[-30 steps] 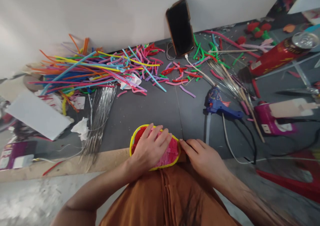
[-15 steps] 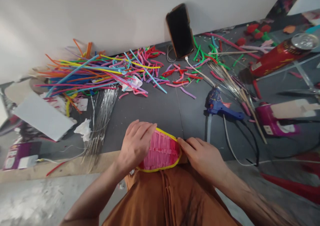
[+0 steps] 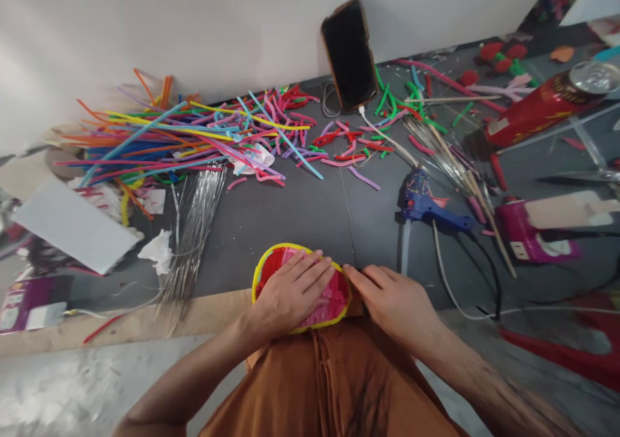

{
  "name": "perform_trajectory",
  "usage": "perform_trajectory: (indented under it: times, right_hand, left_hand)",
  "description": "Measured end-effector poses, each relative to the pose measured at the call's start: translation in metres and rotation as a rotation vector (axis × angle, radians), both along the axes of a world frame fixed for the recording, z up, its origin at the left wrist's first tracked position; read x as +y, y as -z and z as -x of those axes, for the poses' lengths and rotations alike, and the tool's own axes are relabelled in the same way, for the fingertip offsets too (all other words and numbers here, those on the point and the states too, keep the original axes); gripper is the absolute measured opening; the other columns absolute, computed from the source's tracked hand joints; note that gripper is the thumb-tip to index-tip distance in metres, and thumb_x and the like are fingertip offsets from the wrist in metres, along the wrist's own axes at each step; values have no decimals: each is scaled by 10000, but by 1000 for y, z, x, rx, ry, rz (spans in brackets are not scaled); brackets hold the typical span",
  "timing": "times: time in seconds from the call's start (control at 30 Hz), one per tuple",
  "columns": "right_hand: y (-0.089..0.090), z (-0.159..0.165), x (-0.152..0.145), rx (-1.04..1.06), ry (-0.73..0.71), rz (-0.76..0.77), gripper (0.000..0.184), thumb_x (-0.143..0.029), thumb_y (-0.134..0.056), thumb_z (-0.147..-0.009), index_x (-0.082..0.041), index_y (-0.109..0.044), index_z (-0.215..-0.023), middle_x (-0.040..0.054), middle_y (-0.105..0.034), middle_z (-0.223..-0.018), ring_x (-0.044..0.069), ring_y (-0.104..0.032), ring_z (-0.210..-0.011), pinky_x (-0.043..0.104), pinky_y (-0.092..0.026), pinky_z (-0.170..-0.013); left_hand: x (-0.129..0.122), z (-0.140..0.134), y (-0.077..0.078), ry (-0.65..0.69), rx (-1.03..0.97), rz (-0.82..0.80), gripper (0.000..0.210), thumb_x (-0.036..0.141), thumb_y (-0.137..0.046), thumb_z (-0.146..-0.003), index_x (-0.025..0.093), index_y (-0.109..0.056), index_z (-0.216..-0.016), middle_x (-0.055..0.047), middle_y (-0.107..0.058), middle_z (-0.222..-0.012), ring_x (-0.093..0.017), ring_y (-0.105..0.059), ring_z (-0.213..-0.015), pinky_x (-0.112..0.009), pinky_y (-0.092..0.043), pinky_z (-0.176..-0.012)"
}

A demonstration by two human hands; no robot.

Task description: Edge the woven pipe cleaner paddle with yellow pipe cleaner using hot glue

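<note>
A flat oval of pink and red pipe cleaners [image 3: 339,293] with a yellow pipe-cleaner rim lies at the table's front edge, against my lap. Spread flat across its middle is my left hand [image 3: 293,288], fingers extended, covering much of the pink rows. My right hand [image 3: 387,292] is at the oval's right end, its fingers curled and the index fingertip on the yellow rim. The right thumb is hidden beneath.
Loose pipe cleaners [image 3: 159,140] pile up at the back left, beside thin metal wires [image 3: 194,221]. A phone [image 3: 349,56] leans on the wall. To the right are a blue glue gun [image 3: 421,204], its cable, wooden sticks [image 3: 465,172] and a red can [image 3: 542,108].
My left hand has slid from the oval's left end to its middle and flattened out, uncovering the red left end. The right hand stays at the rim.
</note>
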State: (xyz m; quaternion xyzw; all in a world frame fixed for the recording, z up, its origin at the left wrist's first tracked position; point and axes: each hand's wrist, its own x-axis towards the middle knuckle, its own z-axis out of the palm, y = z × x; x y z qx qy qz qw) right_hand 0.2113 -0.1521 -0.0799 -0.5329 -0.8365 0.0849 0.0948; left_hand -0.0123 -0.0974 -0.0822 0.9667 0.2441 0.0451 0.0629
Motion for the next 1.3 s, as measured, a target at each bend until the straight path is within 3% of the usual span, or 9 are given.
perform_trajectory:
  times: [0.47,0.73,1.3]
  right_hand:
    - [0,0,-3,-29,5,2,379,-71,-554,-804,-140,-615,-1172,21,-624,-801,149,-551,-689,294,-410,-590]
    - [-5,5,-13,-66,6,-10,352,-51,-541,-806,-85,-615,-1149,29,-614,-757,150,-542,-668,292,-403,-599]
    - [1,11,-24,-95,-9,20,361,-82,-540,-841,-65,-574,-1200,62,-605,-801,182,-522,-719,316,-430,-647]
  left_hand:
    - [-4,-3,4,-52,12,56,399,334,-429,-965,121,-527,-1289,-92,-576,-1330,-272,-483,-1282,-440,-405,-1082]
    - [-4,-7,0,-53,-10,64,407,322,-433,-956,99,-519,-1287,-103,-575,-1325,-294,-471,-1289,-443,-416,-1068]
    - [-6,-14,-5,-88,49,18,370,325,-442,-956,126,-544,-1251,-106,-585,-1282,-286,-489,-1256,-435,-407,-1051]
